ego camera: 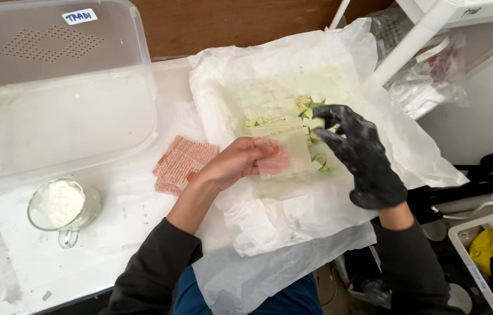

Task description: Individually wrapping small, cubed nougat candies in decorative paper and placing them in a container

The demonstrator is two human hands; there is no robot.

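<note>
My bare left hand (240, 163) holds a thin, pale translucent sheet (284, 149) flat over its fingers, above crumpled white paper (293, 216). My right hand (363, 157), in a black glove, hovers just right of the sheet with fingers curled near a small heap of pale green chopped pieces (310, 111) lying on the paper. Whether the gloved fingers pinch any of the pieces is hard to tell.
A glass mug (62, 210) of white powder stands at the lower left. Reddish printed wrappers (183, 163) lie beside my left hand. A large clear plastic tub (54, 93) fills the upper left. Plastic bags (427, 76) and a white frame sit at the upper right.
</note>
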